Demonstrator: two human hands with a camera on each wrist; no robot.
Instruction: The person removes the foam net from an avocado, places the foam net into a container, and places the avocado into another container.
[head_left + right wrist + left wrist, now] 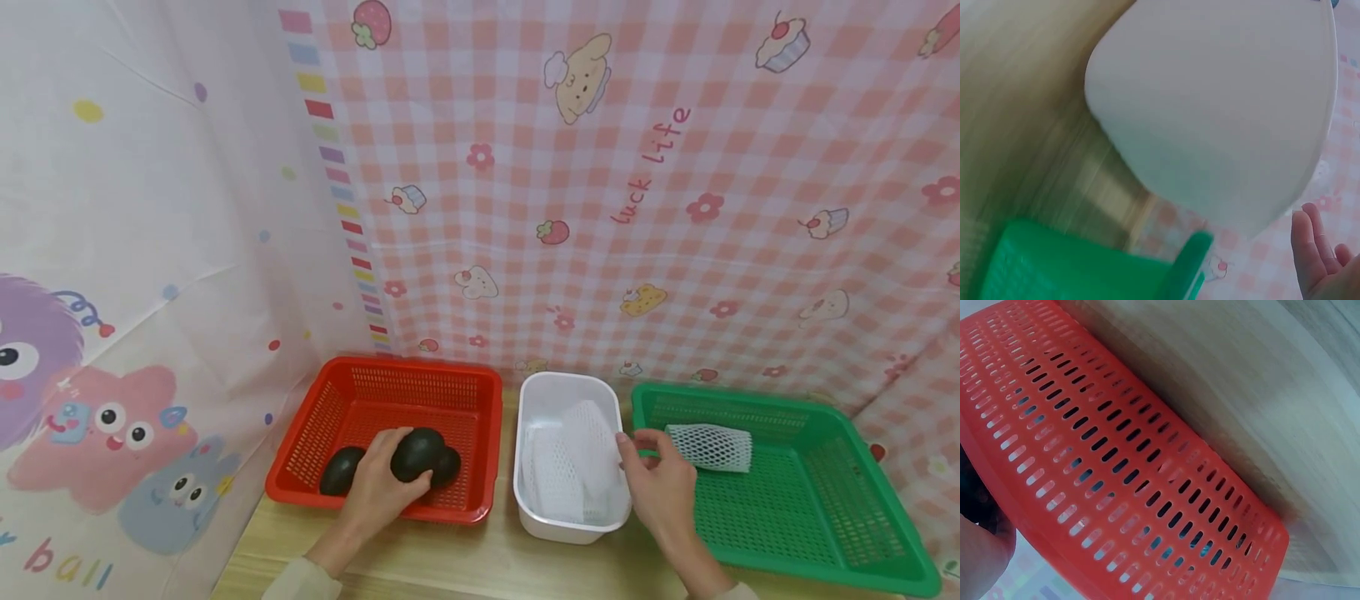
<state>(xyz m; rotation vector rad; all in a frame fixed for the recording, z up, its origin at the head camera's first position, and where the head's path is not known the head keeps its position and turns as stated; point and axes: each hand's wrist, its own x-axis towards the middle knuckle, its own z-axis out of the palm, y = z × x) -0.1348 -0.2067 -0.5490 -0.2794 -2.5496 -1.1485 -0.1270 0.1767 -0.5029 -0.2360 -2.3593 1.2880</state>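
In the head view, my left hand (378, 479) grips a dark avocado (417, 454) between thumb and fingers, over the red basket (487, 442). A second avocado (448, 468) shows partly behind the held one, and another avocado (342, 471) lies left of the hand. My right hand (663, 483) hovers at the right rim of the white bin (573, 533), its fingers loosely bent and nothing held. White foam net sleeves (588, 450) lie inside that bin. In the right wrist view, the right fingers (1310, 250) show beyond the bin's edge.
A green basket (817, 483) stands on the right with one white mesh net sleeve (712, 447) inside, near its left wall. All three containers sit on a wooden table (480, 562). A pink checked cloth (525, 192) hangs close behind them, and a printed white cloth (187, 250) hangs at left.
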